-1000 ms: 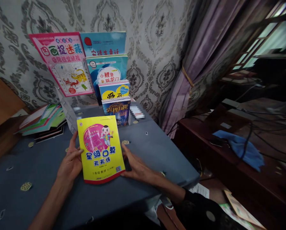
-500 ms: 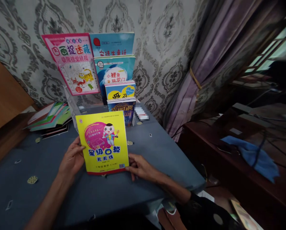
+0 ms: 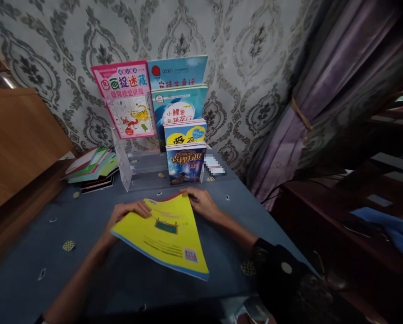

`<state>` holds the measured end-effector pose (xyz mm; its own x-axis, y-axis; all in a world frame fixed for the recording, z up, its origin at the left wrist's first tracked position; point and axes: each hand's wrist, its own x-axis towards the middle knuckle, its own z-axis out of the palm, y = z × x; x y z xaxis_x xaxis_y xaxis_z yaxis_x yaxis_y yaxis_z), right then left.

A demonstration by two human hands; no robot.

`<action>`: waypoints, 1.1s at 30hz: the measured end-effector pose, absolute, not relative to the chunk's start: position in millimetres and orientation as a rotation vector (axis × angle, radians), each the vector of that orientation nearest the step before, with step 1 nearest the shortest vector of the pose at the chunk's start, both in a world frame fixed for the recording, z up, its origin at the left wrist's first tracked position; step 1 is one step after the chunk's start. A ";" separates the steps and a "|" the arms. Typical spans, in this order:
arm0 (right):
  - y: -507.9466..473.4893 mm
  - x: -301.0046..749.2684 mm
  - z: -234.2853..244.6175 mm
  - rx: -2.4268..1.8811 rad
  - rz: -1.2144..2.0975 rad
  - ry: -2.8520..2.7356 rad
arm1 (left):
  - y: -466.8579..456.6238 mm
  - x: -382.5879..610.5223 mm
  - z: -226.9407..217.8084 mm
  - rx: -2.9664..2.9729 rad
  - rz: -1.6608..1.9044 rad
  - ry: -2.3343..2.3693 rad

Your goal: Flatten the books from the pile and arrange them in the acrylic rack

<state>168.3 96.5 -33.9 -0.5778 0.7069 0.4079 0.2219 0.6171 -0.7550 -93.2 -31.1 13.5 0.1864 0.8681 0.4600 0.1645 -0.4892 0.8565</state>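
A yellow workbook (image 3: 167, 231) is between my two hands above the table, its back cover with a QR code toward me. Its blue edge is nearest me and its red edge faces the book stand. My left hand (image 3: 129, 213) grips the far left corner, fingers over the cover. At the far right corner, my right hand (image 3: 203, 203) pinches the edge. Beyond them, a clear tiered stand (image 3: 123, 166) holds a pink picture book (image 3: 130, 101) at left. Teal books (image 3: 184, 101), a yellow-and-blue book (image 3: 184, 133) and a dark blue book (image 3: 186, 165) fill its right side.
A loose pile of colourful booklets (image 3: 95, 165) lies at the table's back left, near a wooden panel (image 3: 22, 139). A small blurred white item (image 3: 214, 165) lies right of the stand. Purple curtain (image 3: 289, 135) and a dark red cabinet (image 3: 309, 225) stand to the right.
The workbook has been turned over and tipped, from front cover upright to back cover toward me. Both hands now hold its far edge. The view has shifted a little to the left.
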 end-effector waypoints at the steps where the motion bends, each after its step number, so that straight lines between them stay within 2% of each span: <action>1: 104.0 163.0 -37.3 -0.720 0.805 -2.133 | -31.8 -93.0 6.4 1.928 1.232 0.963; 5: 124.6 146.9 -54.6 -0.696 0.643 -2.209 | -40.5 -91.2 -27.9 2.270 0.899 1.085; 10: 130.3 145.9 -73.5 -0.701 0.603 -2.323 | -48.2 -104.5 -56.5 2.359 0.839 1.159; 17: 141.1 147.9 -70.6 -0.846 0.502 -2.369 | -30.2 -120.5 -60.7 2.368 0.746 1.191; 22: 111.6 133.3 -57.1 -0.939 0.357 -2.443 | -28.4 -119.9 -60.7 2.388 0.673 1.211; 27: 75.5 75.6 -50.8 -0.507 0.420 -2.697 | -27.6 -120.5 -61.3 2.410 0.623 1.229; 33: 95.6 71.8 -61.6 -0.786 0.385 -2.731 | -24.9 -126.4 -65.4 2.437 0.700 1.134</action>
<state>71.8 95.6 -61.6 -0.8153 0.5486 0.1851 0.4762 0.8172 -0.3248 -126.4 -24.9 -65.4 0.5546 0.7827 0.2826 0.6029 -0.6120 0.5118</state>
